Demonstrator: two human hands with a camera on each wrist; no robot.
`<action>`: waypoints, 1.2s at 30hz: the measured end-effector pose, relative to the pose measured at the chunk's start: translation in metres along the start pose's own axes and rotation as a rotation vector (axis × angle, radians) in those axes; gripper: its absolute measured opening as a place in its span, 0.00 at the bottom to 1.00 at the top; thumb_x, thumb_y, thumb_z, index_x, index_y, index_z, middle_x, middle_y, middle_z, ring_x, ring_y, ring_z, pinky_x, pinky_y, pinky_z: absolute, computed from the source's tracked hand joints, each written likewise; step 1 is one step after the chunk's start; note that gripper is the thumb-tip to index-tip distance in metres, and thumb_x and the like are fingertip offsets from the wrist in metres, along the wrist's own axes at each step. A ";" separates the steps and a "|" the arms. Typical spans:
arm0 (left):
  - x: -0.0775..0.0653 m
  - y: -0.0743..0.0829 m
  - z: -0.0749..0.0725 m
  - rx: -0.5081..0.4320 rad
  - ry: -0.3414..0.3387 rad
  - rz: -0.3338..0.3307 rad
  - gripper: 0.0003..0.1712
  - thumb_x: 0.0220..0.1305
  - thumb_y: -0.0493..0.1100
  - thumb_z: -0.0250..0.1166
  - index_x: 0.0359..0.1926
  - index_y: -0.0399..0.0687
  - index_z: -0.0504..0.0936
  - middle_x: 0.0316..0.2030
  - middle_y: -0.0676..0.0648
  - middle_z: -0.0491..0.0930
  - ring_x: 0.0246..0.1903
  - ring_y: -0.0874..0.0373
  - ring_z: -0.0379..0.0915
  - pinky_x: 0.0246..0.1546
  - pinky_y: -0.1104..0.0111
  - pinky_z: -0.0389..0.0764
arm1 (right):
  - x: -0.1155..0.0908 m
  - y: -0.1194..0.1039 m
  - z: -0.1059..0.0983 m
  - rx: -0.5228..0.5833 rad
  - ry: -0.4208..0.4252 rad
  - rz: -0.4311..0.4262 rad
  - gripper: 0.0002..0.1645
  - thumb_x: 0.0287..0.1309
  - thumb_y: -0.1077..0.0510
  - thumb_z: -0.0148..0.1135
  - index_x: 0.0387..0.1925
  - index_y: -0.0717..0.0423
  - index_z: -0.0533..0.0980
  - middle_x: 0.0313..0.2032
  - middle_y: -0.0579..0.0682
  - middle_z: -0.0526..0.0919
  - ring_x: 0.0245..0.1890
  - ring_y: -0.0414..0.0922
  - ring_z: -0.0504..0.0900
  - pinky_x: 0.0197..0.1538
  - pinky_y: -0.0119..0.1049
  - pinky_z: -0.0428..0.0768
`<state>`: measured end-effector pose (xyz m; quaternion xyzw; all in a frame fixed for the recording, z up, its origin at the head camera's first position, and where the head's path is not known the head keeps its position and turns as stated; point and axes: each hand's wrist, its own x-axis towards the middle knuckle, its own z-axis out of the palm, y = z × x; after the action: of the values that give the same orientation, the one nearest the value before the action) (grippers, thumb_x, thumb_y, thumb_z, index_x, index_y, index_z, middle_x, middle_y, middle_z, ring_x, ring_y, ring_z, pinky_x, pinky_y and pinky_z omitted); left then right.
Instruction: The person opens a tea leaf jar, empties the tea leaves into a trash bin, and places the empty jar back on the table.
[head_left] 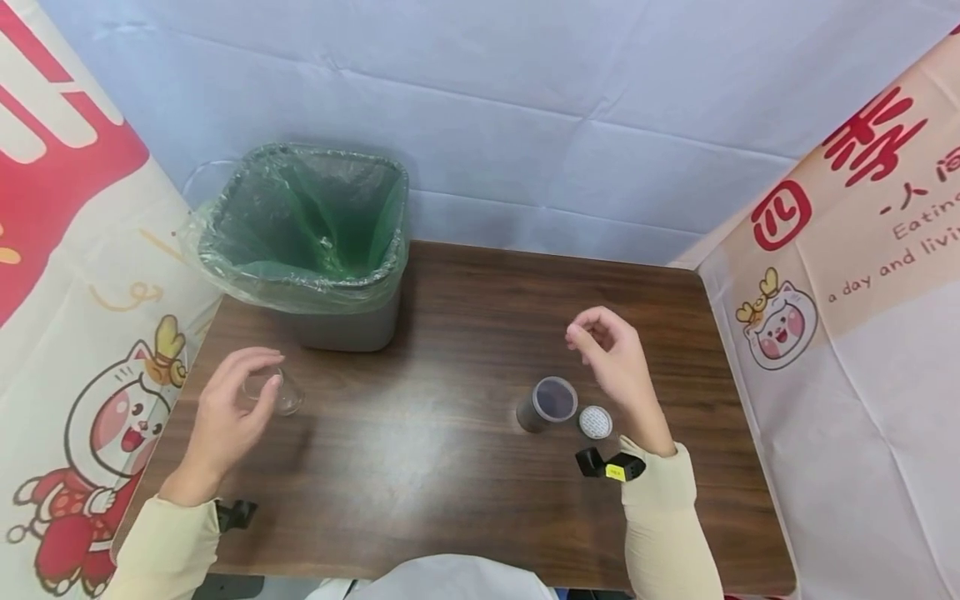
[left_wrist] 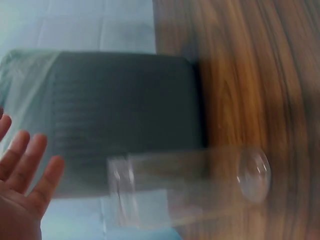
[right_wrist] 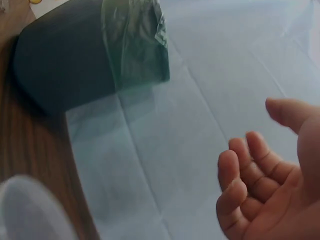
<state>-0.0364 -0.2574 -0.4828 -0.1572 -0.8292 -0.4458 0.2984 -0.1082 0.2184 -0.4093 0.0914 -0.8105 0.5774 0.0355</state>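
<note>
Left hand (head_left: 230, 410), fingers parted, by the clear jar (left_wrist: 187, 187) in front of the bin (head_left: 348, 329), contact unclear; right hand (head_left: 618, 362) empty, right of the bin. Seemingly between grips; lifting the clear jar needs curled fingers.

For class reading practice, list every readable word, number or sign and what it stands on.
"Eating": printed cream cloth wall, right.
"a day and livi", cut off: same wall.
"四季" (likely): same wall.
"人间", cut off: same wall.
Round white disc: too small.
Yellow label, black wrist device: too small.
</note>
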 end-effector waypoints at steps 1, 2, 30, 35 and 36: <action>0.000 0.002 0.002 -0.012 -0.012 0.003 0.15 0.54 0.25 0.64 0.45 0.29 0.84 0.45 0.32 0.81 0.52 0.68 0.72 0.58 0.78 0.68 | -0.004 0.004 -0.001 0.004 0.017 -0.013 0.07 0.69 0.64 0.62 0.39 0.68 0.76 0.32 0.46 0.81 0.31 0.40 0.79 0.31 0.29 0.77; 0.000 0.003 0.005 -0.023 -0.024 0.004 0.16 0.54 0.24 0.64 0.45 0.29 0.84 0.45 0.33 0.82 0.51 0.68 0.73 0.57 0.79 0.68 | -0.008 0.008 -0.002 0.013 0.031 -0.025 0.07 0.68 0.65 0.63 0.40 0.68 0.76 0.33 0.45 0.82 0.33 0.40 0.79 0.33 0.29 0.77; -0.012 0.005 0.049 -0.150 -0.178 -0.119 0.24 0.58 0.20 0.67 0.56 0.35 0.80 0.48 0.41 0.80 0.43 0.53 0.80 0.50 0.76 0.76 | -0.071 0.115 0.007 -0.055 -0.221 -0.064 0.67 0.38 0.77 0.79 0.77 0.66 0.50 0.69 0.72 0.63 0.67 0.68 0.63 0.66 0.26 0.64; -0.013 0.005 0.049 -0.139 -0.188 -0.122 0.23 0.59 0.21 0.66 0.56 0.35 0.80 0.48 0.44 0.80 0.43 0.56 0.80 0.51 0.75 0.76 | -0.073 0.122 0.009 -0.036 -0.228 -0.050 0.65 0.41 0.77 0.78 0.78 0.63 0.52 0.70 0.71 0.64 0.69 0.48 0.66 0.65 0.22 0.63; -0.014 0.004 0.049 -0.141 -0.190 -0.123 0.23 0.59 0.21 0.66 0.55 0.34 0.80 0.48 0.44 0.80 0.43 0.57 0.80 0.51 0.76 0.76 | -0.074 0.122 0.010 -0.031 -0.233 -0.044 0.64 0.42 0.76 0.78 0.78 0.62 0.52 0.70 0.70 0.65 0.69 0.44 0.67 0.65 0.22 0.63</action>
<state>-0.0407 -0.2143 -0.5097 -0.1680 -0.8283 -0.5037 0.1788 -0.0586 0.2558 -0.5380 0.1752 -0.8159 0.5492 -0.0449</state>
